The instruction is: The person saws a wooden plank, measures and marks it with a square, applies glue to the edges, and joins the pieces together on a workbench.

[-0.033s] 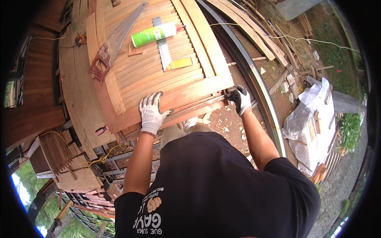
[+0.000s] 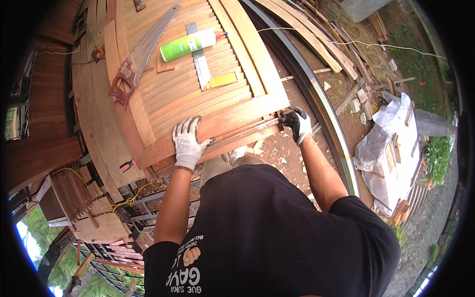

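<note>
A wooden louvered panel (image 2: 213,105) lies in front of me, its near rail toward my body. My left hand (image 2: 188,142), in a white glove with dark fingertips, rests flat on that rail with fingers spread and thumb by the edge. At the rail's right corner my right hand (image 2: 297,123), gloved alike, has its fingers curled in against the end of the wood; whatever they grip is hidden. On the slats lie a green and white glue bottle (image 2: 188,44), a try square (image 2: 202,68) with a yellow-faced stock, and a handsaw (image 2: 143,54).
Left of the panel runs a plank surface (image 2: 101,138) with a pink-and-black handled tool (image 2: 127,165). A dark metal beam (image 2: 324,106) passes along the right side. Farther right, plastic sheeting (image 2: 381,133) covers a pile. Wood chips litter the ground, and a yellow cord (image 2: 129,200) trails at lower left.
The surroundings have shifted slightly in the view, the tools a little to the left. Both hands keep their places on the panel.
</note>
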Demonstrator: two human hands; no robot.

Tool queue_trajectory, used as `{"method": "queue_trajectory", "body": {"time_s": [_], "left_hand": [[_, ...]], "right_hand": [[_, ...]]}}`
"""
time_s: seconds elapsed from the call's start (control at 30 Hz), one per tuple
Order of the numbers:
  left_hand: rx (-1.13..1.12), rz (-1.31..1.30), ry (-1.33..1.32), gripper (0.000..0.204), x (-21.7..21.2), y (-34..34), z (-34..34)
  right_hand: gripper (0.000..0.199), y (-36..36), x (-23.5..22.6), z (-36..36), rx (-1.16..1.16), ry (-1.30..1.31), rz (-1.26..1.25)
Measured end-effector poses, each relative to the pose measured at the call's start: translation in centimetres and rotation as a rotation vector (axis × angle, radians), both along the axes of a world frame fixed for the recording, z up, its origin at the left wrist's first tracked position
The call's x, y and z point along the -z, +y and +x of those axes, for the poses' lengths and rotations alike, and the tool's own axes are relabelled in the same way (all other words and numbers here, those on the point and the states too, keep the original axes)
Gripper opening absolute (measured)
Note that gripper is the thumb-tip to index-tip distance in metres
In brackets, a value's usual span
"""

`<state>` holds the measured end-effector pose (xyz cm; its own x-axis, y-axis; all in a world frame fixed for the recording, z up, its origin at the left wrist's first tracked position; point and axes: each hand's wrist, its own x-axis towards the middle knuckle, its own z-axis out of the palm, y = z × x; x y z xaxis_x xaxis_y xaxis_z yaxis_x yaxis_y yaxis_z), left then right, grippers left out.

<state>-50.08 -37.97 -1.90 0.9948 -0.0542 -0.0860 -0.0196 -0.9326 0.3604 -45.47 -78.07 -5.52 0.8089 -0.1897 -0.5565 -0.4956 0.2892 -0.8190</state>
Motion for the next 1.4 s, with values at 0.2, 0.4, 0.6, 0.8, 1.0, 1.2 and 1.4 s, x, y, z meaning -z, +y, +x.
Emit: {"method": "queue_trajectory", "body": {"time_s": [0.2,0.4,0.6,0.8,1.0,1.2,1.4], "left_hand": [[0.032,-0.001,-0.045,0.087,0.3,-0.1,0.2],[0.021,0.044,-0.056,0.09,0.4,-0.1,0.0],[-0.005,0.044,-0.017,0.088,-0.3,-0.3,0.2],[-0.016,-0.061,-0.027,0.084,-0.4,0.1,-0.1],[-0.018,-0.04,0.053,0.084,-0.7,0.4,-0.2],[0.003,-0.069,0.075,0.085,-0.1,0.4,-0.3],[0.017,-0.14,0.027,0.083,-0.5,0.8,-0.3]], "right_hand": [[0.02,1.2,-1.4,-0.9,-0.038,0.105,0.123],[0.012,2.3,-1.5,0.2,0.014,0.082,0.105],[0.018,0.9,-2.9,1.5,0.12,0.1,-0.381],[0.043,12.8,-8.9,10.0,-0.89,-0.72,-1.314],[0.074,19.5,-6.6,16.0,-1.392,-0.643,-1.549],[0.072,22.0,-10.0,16.5,-1.506,-0.463,-1.375],[0.062,21.5,-12.6,13.1,-1.5,-0.39,-1.176]]}}
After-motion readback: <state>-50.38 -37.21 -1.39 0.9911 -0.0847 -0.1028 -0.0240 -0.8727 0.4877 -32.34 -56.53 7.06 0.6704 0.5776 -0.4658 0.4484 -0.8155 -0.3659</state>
